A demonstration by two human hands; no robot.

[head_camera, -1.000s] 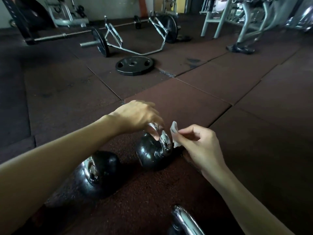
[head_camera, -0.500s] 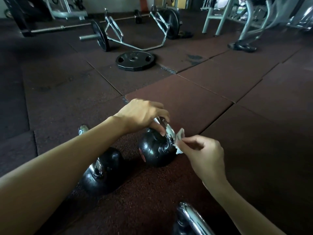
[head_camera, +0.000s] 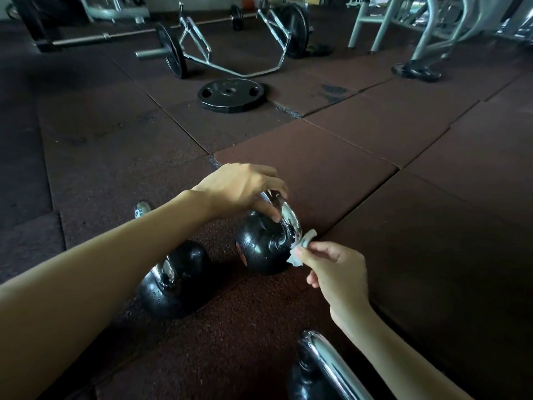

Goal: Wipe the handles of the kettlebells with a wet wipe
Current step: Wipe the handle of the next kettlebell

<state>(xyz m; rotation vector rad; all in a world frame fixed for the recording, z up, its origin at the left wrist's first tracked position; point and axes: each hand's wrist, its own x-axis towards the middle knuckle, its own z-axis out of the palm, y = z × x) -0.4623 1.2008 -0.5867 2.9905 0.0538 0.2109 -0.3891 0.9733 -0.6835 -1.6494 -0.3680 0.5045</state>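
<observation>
A black kettlebell [head_camera: 259,249] with a chrome handle [head_camera: 290,219] stands on the rubber floor in the middle of the view. My left hand [head_camera: 245,189] grips the top of that handle from above. My right hand [head_camera: 334,269] pinches a small white wet wipe [head_camera: 301,246] and holds it against the lower right end of the handle. A second black kettlebell [head_camera: 184,281] lies just to the left, partly under my left forearm. The chrome handle of a third kettlebell [head_camera: 328,368] shows at the bottom edge.
A black weight plate [head_camera: 230,95] lies flat on the floor further ahead. Behind it sits a chrome hex bar [head_camera: 230,62] loaded with plates, and a barbell [head_camera: 101,37] at the far left. Grey machine legs [head_camera: 427,30] stand at the top right.
My right hand has slid the wipe down the handle's right side toward its base. My left hand has stayed on the handle top, and the view has shifted slightly.
</observation>
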